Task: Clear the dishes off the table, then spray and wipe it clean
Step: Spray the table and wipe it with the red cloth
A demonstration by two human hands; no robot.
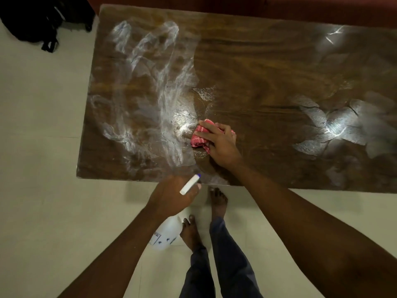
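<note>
View from above of a dark, wood-grained bench [279,61] whose long side runs left to right across the upper half of the frame. Whitish wet streaks cover its left part, and a shiny wet patch sits at the right. Near the middle of the frame lies a bunched red cloth [198,137] with thin white zigzag lines, at the right edge of the streaks. The right hand [219,143] rests on top of it, fingers close together and laid flat, pressing it onto the bench. At lower centre, just off the bench's near edge, the left hand [169,196] has its fingers curled round the neck of a white spray bottle [167,233]. The bottle's long axis slants from lower left to upper right: its translucent body with a dark-printed label hangs below the hand, and its white, blue-tipped nozzle [190,184] points to the upper right towards the bench. Bare feet stand on the pale tiled floor [43,168]. A black bag [32,20] lies at upper left.
</note>
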